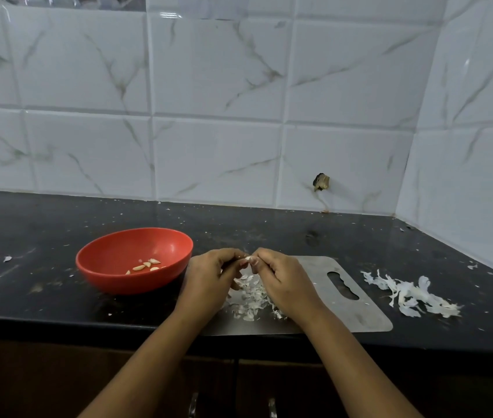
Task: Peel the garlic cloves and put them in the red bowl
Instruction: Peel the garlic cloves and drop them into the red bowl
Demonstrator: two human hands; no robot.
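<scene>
a person's two bare forearms are reaching forward over a black desk (43,212), seen from above and behind the hands. the left hand (209,276) and the right hand (281,279) are meeting at their fingertips, both with fingers curled, and between them they are pinching one small pale garlic clove (247,258). the clove is being held in the air just above the far edge of a flat steel board (356,303) that is lying on the desk near its front edge, with a slotted handle hole toward its right end. under the hands, a scatter of loose skins (249,297) is lying on the board. just left of the left hand, the red bowl (124,283) is sitting on the desk beside the board, and a few peeled cloves (145,266) are lying in its bottom. to the right of the board, well apart from the hands, a larger heap of skins (411,294) is resting on the desk. small white flakes are dotting the dark surface. a white marble-look tiled wall (209,86) is rising behind and along the right, with a small dark hole (321,181) in one tile. two metal cupboard handles (192,404) are showing below the desk edge.
</scene>
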